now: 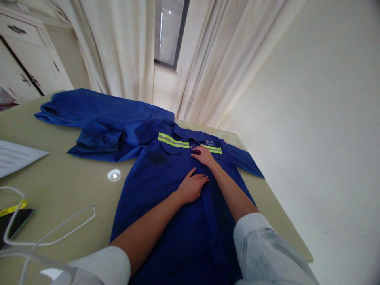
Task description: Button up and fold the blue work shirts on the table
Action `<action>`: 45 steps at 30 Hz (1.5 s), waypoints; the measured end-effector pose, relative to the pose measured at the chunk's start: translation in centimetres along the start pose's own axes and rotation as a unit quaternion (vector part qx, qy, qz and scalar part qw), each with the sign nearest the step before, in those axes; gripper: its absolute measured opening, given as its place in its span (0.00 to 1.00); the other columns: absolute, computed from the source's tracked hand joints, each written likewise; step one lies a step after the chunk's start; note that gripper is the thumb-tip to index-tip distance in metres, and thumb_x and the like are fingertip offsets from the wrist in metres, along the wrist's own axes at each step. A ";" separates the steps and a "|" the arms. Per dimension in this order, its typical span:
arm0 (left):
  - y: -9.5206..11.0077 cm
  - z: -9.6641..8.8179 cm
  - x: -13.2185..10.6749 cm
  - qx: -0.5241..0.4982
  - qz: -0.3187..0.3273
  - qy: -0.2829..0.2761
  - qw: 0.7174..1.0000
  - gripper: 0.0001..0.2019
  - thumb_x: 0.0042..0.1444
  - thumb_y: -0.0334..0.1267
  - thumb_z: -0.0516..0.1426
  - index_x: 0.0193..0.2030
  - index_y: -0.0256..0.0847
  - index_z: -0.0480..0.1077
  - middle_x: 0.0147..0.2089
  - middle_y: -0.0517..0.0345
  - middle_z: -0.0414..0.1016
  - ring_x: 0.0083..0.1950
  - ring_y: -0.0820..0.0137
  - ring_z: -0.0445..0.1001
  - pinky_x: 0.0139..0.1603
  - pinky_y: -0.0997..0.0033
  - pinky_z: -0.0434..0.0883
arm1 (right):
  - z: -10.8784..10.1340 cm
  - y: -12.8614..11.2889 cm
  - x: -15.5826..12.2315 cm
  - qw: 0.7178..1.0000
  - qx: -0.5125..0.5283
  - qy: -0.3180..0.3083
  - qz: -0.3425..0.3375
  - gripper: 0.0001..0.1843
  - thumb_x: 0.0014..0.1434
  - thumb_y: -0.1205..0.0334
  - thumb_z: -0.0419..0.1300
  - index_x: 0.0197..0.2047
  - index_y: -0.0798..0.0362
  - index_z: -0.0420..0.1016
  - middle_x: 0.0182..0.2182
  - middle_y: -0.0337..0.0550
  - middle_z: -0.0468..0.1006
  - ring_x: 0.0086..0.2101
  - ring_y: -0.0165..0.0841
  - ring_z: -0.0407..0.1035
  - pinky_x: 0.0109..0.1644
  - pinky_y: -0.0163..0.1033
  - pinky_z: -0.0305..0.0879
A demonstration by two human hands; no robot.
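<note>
A blue work jacket [157, 186] with yellow-green and grey reflective strips lies spread front-up on the table, its collar away from me. My left hand [192, 186] rests on the jacket's front, fingers stretched out over the fabric by the centre opening. Just below the collar, my right hand [204, 155] has thumb and fingers closed in a pinch at the top of the front zipper [192, 147]. The pinched part is mostly hidden by the fingers. One sleeve [101, 138] reaches out to the left; the other [245, 158] lies toward the right table edge.
Folded blue cloth [109, 105], perhaps trousers, lies along the far table edge. On the left are a paper sheet [19, 157], a white cable [68, 232] and a dark flat device [18, 223]. Curtains [121, 51] hang behind the table [89, 190]; a wall stands right.
</note>
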State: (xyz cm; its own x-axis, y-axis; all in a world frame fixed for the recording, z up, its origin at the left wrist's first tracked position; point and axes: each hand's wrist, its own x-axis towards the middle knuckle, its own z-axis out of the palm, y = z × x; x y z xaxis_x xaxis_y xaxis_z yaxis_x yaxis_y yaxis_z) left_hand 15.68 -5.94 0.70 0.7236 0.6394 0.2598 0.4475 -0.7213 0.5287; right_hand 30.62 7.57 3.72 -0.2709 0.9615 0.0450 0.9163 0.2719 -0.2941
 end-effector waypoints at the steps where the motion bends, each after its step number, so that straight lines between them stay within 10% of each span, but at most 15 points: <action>1: -0.1 0.1 0.1 0.001 0.002 -0.003 1.000 0.27 0.66 0.26 0.50 0.69 0.46 0.70 0.71 0.51 0.72 0.73 0.64 0.68 0.82 0.45 0.45 | 0.0 0.4 -0.7 1.000 0.005 0.003 -0.020 0.14 0.68 0.60 0.65 0.54 0.52 0.82 0.51 0.48 0.80 0.49 0.38 0.75 0.58 0.42 0.69; 20: 0.1 -0.2 0.1 -0.003 -0.008 0.030 1.000 0.21 0.65 0.27 0.52 0.61 0.45 0.75 0.66 0.53 0.77 0.70 0.63 0.72 0.80 0.45 0.51 | -1.0 -2.8 -2.7 0.967 -0.246 -0.050 -0.048 0.19 0.76 0.69 0.44 0.57 0.59 0.76 0.55 0.61 0.74 0.53 0.44 0.71 0.52 0.43 0.71; 25: -0.1 -0.7 0.1 -0.012 -0.129 0.133 0.983 0.18 0.58 0.20 0.50 0.44 0.42 0.78 0.48 0.52 0.82 0.54 0.64 0.78 0.64 0.61 0.72 | -2.3 -3.4 -3.2 0.951 -0.278 -0.094 -0.096 0.17 0.76 0.69 0.45 0.58 0.57 0.73 0.57 0.59 0.73 0.57 0.43 0.68 0.57 0.44 0.69; 30: -2.9 -3.6 3.2 0.029 -0.228 0.166 0.959 0.20 0.62 0.21 0.48 0.54 0.37 0.74 0.55 0.42 0.80 0.56 0.58 0.78 0.60 0.57 0.73 | -1.9 -3.8 -4.2 0.949 -0.294 -0.094 -0.058 0.20 0.78 0.64 0.41 0.63 0.57 0.67 0.57 0.60 0.73 0.52 0.41 0.73 0.51 0.42 0.73; 35: -7.4 -6.3 6.3 0.063 -0.171 0.095 0.979 0.29 0.61 0.21 0.51 0.67 0.42 0.71 0.69 0.49 0.74 0.70 0.63 0.71 0.73 0.62 0.64 | -1.4 -3.8 -4.1 0.948 -0.303 -0.091 -0.040 0.24 0.78 0.67 0.36 0.69 0.61 0.60 0.57 0.64 0.74 0.52 0.43 0.75 0.50 0.44 0.74; 45: -10.3 -4.7 6.4 0.103 -0.147 -0.020 0.984 0.27 0.69 0.36 0.47 0.73 0.44 0.67 0.77 0.56 0.62 0.79 0.62 0.59 0.80 0.56 0.52 | -4.1 -3.4 -6.8 0.915 -0.284 -0.175 -0.227 0.16 0.73 0.71 0.49 0.58 0.59 0.72 0.54 0.58 0.79 0.53 0.45 0.73 0.53 0.45 0.67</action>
State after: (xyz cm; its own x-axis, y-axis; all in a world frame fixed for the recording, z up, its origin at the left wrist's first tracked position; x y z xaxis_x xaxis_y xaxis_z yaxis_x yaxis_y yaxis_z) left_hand 13.29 6.83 0.70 0.5661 0.8199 0.0855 0.7343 -0.5486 0.3997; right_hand 30.52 0.28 8.39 -0.6478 0.7008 -0.2987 0.6651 0.7115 0.2269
